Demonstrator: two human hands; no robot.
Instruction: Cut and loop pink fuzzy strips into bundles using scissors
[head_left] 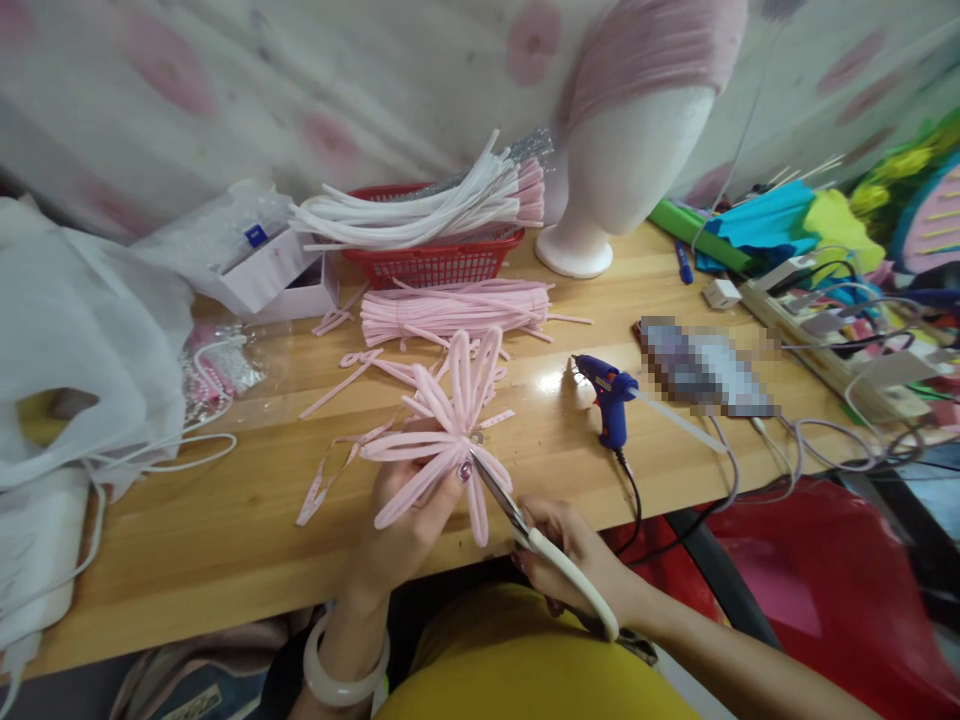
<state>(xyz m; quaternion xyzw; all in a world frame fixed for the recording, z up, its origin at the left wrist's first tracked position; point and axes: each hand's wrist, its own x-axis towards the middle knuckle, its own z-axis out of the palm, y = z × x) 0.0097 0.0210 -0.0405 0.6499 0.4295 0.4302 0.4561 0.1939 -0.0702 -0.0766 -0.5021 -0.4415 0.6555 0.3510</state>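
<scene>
A pink flower of looped pipe cleaners (431,455) is pinched at its centre by my left hand (412,510), above the table's front edge. My right hand (566,555) grips a pair of scissors (570,575) with white handles. The blade tips reach the flower's middle, close to my left thumb; whether they touch the pipe cleaners I cannot tell. Behind the flower lies a bundle of pink pipe cleaners (450,310), with a few loose pieces around it. A pink measuring tape (337,460) curls on the table to the left of the flower.
A blue glue gun (611,395) lies right of my hands, its cord hanging over the front edge. Further back are a red basket (427,265) with white pipe cleaners, a white foam head (634,150), a blurred-out phone-like object (705,365) and a power strip (832,350) with tangled cables.
</scene>
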